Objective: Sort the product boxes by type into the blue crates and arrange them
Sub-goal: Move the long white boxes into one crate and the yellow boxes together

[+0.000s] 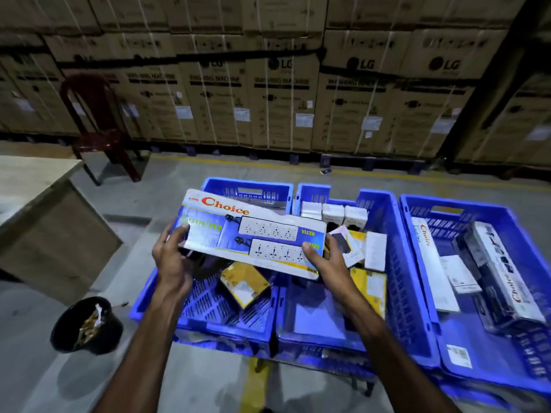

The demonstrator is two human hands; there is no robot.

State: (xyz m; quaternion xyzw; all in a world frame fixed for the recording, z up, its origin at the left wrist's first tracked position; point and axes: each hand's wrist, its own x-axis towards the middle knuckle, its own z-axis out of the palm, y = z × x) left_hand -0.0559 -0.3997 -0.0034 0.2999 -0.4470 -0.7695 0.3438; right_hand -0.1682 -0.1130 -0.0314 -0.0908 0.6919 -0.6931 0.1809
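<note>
Both hands hold one long "Choice" box (253,234) level above the crates: the left hand (173,257) grips its left end with the thumb on top, and the right hand (325,260) grips its right end the same way. Three blue crates stand side by side below it. The left crate (208,320), at 6 o'clock from the held box, contains a yellow box (244,281) lying tilted on its slotted bottom. The middle crate (402,278), at 4 o'clock, holds a row of small white boxes (334,213) along its far wall, a mixed heap of white, black and yellow packages nearer, and another yellow box (369,290) against its right wall. The right crate (423,239), at 3 o'clock, holds long boxes lying lengthwise, among them a white "Choice" box (432,263) and a black-and-white one (507,272). Around the crates: a black bucket (86,326) of scraps on the floor at 7 o'clock, a wooden desk (38,204) at 9 o'clock, a dark red plastic chair (98,123) at 11 o'clock, and a wall of stacked cardboard cartons (283,84) at 12 o'clock.
</note>
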